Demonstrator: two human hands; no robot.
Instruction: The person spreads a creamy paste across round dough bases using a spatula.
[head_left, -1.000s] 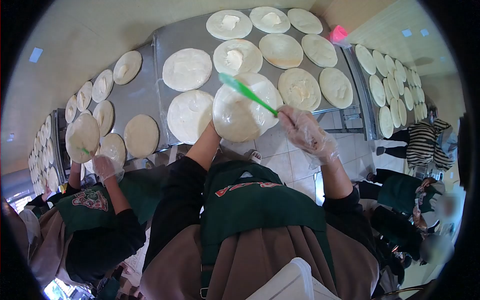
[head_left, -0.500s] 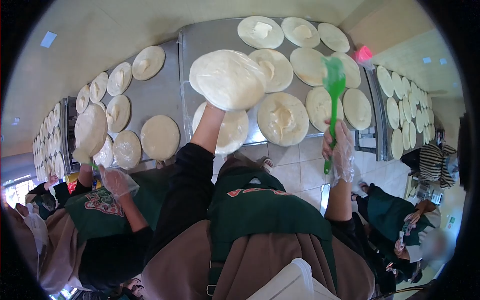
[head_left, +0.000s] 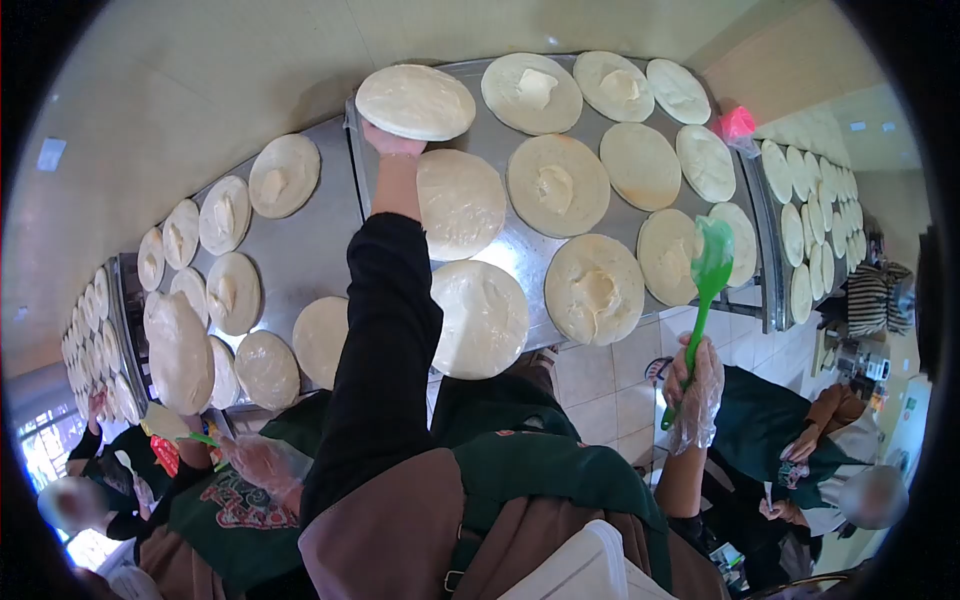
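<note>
My left hand (head_left: 393,140) is under a pale, cream-coated disc (head_left: 415,102) at the table's far left corner and supports it from below; its fingers are mostly hidden. In my right hand (head_left: 697,385), which wears a clear plastic glove, is a green spatula (head_left: 712,262) held upright by the handle, its blade smeared with white cream. Nearest my left forearm lies another coated disc (head_left: 462,205), with a glossy one (head_left: 480,320) closer to me. A disc with a swirl of cream (head_left: 594,290) sits between my two hands.
More discs, some with cream dollops (head_left: 536,88), cover the metal table (head_left: 510,255). A pink object (head_left: 738,124) stands at its right corner. To my left, a co-worker's gloved hand (head_left: 262,462) holds a spatula near a raised disc (head_left: 180,352). Another person (head_left: 795,430) stands at right.
My left hand has carried the disc away from me and leftward to the table's far corner. My right hand with the spatula has shifted lower and slightly right in view.
</note>
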